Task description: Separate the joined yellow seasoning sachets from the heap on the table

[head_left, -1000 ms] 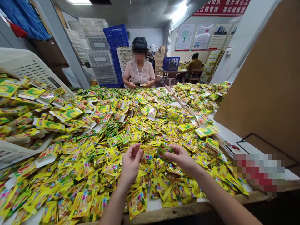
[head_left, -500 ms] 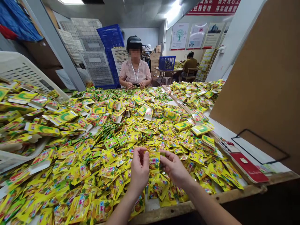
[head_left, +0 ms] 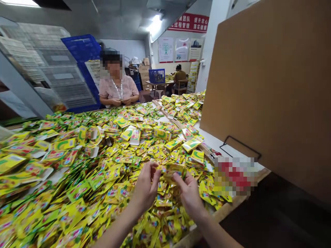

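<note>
- My right hand is in a narrow pinch on a yellow sachet, held just above the pile.
- My left hand curls narrowly beside it; I can't tell whether it touches.
- Beneath both lies a heap of yellow sachets.
- Across the heap, a seated person holds both hands together.

The heaped sachets across the middle of the frame are glossy plastic film, smooth and catching the light. At right stands a matt brown cardboard sheet, with a thin black wire frame against it. The worktop's edge looks like rough bare wood; upper left sits a blue plastic crate.
</note>
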`<action>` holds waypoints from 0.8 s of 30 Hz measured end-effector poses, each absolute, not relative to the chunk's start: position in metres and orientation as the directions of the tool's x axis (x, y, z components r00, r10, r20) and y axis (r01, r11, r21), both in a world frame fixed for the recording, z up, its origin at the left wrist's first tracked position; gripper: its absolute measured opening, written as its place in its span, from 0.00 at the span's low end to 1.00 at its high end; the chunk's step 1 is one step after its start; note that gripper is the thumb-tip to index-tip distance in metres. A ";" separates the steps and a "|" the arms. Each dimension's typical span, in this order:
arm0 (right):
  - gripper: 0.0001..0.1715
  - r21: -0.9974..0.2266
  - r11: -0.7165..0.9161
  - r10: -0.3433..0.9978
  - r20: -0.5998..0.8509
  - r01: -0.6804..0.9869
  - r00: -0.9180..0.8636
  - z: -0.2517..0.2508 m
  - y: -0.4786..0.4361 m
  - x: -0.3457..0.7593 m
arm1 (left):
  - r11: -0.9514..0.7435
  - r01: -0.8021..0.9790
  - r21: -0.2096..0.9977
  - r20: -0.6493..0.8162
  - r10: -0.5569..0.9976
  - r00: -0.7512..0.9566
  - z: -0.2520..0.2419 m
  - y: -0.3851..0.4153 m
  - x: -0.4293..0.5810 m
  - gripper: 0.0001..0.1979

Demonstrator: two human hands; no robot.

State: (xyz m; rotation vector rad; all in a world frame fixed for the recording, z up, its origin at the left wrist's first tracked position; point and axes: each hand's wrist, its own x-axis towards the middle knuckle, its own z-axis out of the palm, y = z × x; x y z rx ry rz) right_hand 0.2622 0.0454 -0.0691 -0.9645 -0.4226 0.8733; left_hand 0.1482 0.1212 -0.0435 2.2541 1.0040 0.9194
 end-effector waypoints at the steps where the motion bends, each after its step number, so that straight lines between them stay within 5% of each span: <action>1: 0.20 -0.871 0.329 0.708 -0.028 -0.365 0.706 -0.072 0.047 0.279 | -0.614 0.478 0.628 0.339 0.768 0.543 -0.042 0.136 0.164 0.12; 6: 0.19 -0.946 0.325 0.370 0.129 0.002 0.920 -0.095 0.041 0.319 | -0.666 0.582 0.467 0.252 0.731 0.634 -0.053 0.209 0.260 0.11; 13: 0.14 -0.949 0.291 0.463 0.248 0.118 0.851 -0.107 0.040 0.301 | -0.683 0.674 0.280 0.081 0.717 0.693 -0.070 0.235 0.306 0.12; 18: 0.14 -0.954 0.266 0.498 0.258 0.138 0.828 -0.109 0.038 0.301 | -0.646 0.737 0.197 0.120 0.762 0.636 -0.045 0.237 0.270 0.15; 24: 0.15 -0.955 0.286 0.534 0.231 0.083 0.813 -0.101 0.035 0.306 | -0.594 0.644 0.483 0.242 0.797 0.553 -0.022 0.217 0.184 0.24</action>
